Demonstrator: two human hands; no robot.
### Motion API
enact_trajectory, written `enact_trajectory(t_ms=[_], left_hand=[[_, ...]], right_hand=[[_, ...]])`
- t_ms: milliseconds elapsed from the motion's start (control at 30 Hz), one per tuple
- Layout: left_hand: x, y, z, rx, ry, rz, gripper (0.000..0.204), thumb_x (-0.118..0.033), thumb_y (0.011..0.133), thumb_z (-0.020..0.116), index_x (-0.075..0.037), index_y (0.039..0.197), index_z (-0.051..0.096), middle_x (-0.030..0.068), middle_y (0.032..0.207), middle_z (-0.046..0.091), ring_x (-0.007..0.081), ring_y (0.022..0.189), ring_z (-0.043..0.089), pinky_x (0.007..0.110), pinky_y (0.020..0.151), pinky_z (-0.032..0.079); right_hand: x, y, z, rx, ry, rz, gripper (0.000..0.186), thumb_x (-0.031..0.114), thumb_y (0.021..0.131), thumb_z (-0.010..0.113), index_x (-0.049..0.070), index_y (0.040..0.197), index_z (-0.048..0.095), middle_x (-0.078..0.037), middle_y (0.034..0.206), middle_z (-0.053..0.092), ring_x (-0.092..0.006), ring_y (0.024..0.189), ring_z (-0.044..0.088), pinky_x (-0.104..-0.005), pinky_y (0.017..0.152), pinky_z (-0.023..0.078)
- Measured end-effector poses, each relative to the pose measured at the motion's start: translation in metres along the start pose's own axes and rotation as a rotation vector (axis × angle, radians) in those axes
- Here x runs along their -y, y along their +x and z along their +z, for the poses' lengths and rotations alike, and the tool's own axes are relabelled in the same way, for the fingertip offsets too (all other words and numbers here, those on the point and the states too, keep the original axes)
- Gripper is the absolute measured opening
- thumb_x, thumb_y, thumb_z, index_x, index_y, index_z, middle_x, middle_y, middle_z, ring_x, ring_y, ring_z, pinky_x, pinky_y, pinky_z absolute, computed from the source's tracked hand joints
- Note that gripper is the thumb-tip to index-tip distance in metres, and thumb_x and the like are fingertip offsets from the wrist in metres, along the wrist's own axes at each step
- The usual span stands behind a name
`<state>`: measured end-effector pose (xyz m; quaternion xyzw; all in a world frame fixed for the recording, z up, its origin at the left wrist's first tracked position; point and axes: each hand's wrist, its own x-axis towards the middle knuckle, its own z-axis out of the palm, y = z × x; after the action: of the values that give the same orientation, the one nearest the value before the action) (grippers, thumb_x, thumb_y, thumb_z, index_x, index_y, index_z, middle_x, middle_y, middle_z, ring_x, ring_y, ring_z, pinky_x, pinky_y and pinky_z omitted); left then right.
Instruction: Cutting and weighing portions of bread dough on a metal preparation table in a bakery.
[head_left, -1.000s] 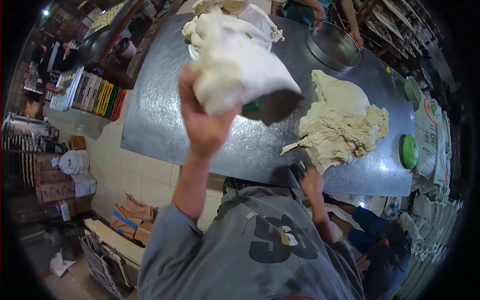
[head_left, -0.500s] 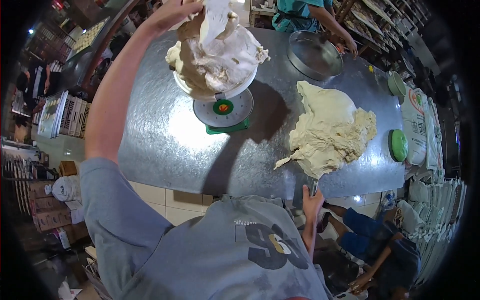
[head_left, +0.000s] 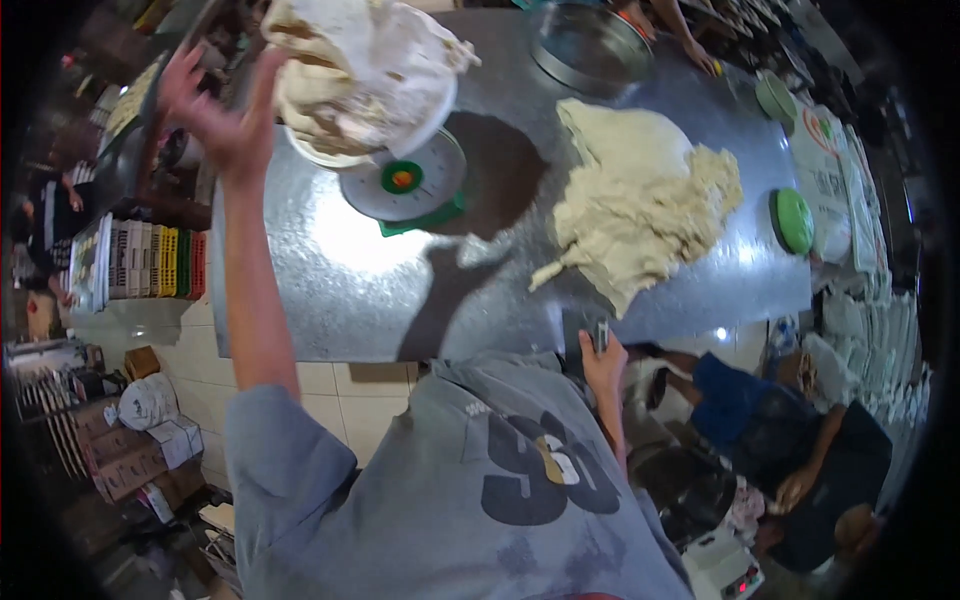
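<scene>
My left hand (head_left: 225, 120) is raised with fingers spread, slightly blurred, just left of a heap of pale dough (head_left: 370, 75). That dough overflows a white bowl (head_left: 437, 112) on a green kitchen scale with a round dial (head_left: 405, 180). At the table's near edge my right hand (head_left: 604, 366) is closed around a dough scraper (head_left: 602, 338); its flat blade is dark and only partly seen. Beyond it a larger, torn-edged lump of dough (head_left: 645, 200) lies on the metal table (head_left: 500, 315), apart from my right hand.
A round metal pan (head_left: 590, 50) stands at the far side, near another person's arm (head_left: 685, 35). A green bowl (head_left: 775, 97), a green rounded object (head_left: 795, 221) and white sacks (head_left: 835, 190) are at the right. Another person (head_left: 790, 450) sits low at the right.
My left hand has let go of the dough on the scale and moved away to the left, fingers spreading. The view has shifted, and my right hand stays closed near the table edge.
</scene>
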<state>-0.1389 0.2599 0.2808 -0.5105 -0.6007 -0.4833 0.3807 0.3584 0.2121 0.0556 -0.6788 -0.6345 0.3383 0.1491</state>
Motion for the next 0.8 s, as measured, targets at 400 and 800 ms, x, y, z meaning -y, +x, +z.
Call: enact_trajectory(t_ms=[400,800], left_hand=[[-0.269,-0.324,0.077,0.932,-0.431,-0.541,0.087,-0.024,0.061,0.083,-0.007,0.135,0.041,0.0244,0.133,0.040,0.0426,0.119,0.044,0.046,0.104,0.036],[-0.251,-0.341,0.157,0.926,-0.514,-0.526,0.059,-0.014,0.062,0.077,-0.005,0.115,0.050,0.0169,0.109,0.054,0.0394,0.107,0.051,0.046,0.092,0.044]], right_hand=[[-0.054,0.036,-0.019,0.236,0.885,0.163,0.041,-0.001,0.081,0.068,0.000,0.120,0.054,-0.004,0.104,0.062,-0.0144,0.092,0.059,-0.0280,0.084,0.046],[-0.048,0.048,-0.047,0.391,1.129,0.284,0.049,-0.003,0.085,0.064,0.007,0.130,0.047,-0.005,0.109,0.059,-0.0166,0.096,0.059,-0.0320,0.086,0.050]])
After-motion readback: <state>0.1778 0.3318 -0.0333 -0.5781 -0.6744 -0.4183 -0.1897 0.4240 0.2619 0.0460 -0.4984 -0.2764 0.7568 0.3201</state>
